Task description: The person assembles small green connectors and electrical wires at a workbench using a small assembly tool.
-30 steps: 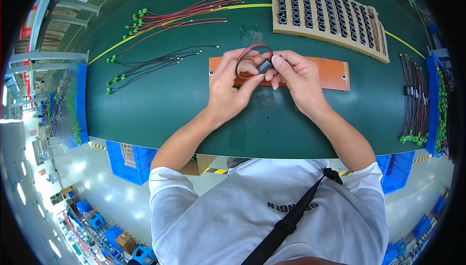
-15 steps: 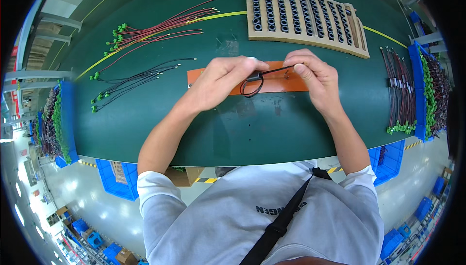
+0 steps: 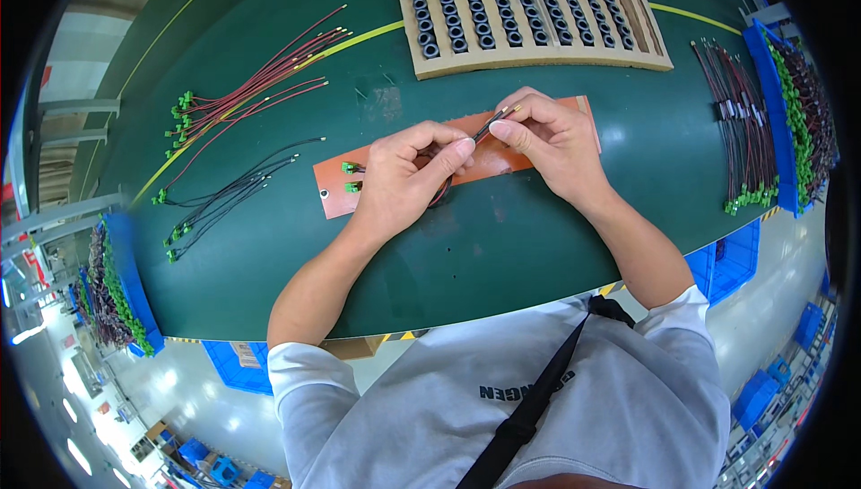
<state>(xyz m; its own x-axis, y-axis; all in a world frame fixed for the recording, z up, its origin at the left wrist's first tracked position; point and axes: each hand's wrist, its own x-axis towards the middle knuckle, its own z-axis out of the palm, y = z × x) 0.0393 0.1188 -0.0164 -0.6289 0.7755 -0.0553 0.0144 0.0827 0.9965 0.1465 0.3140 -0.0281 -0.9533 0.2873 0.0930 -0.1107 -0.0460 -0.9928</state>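
With twelve o'clock pointing away from the person, the wire pair (image 3: 485, 126) spans the gap between the two hands, just above the orange board (image 3: 334, 204) on the worktop (image 3: 529, 247). The left hand (image 3: 417, 171) is closed, thumb and forefinger pinching the dark wires; what its curled fingers hide cannot be told. Toward three o'clock from it, the right hand (image 3: 552, 141) grips the same wires near their metal tips (image 3: 516, 109), which poke out past the thumb. At nine o'clock from the left hand, two green connectors (image 3: 352, 167) lie on the board (they look to belong to these wires), and a red-and-black loop (image 3: 439, 193) hangs out at about half past four.

To handle this well, I'd pinch lightly close to the ends, bring both tips level, and let the left hand steady the wires without tugging at the connectors; a loose loop could snag or twist.

From the board's middle, the cardboard tray (image 3: 448, 63) of black rings (image 3: 487, 42) sits between twelve and one, red leads (image 3: 242, 99) between nine and ten, black leads (image 3: 238, 189) near nine, and bundled cables (image 3: 740, 121) at three.
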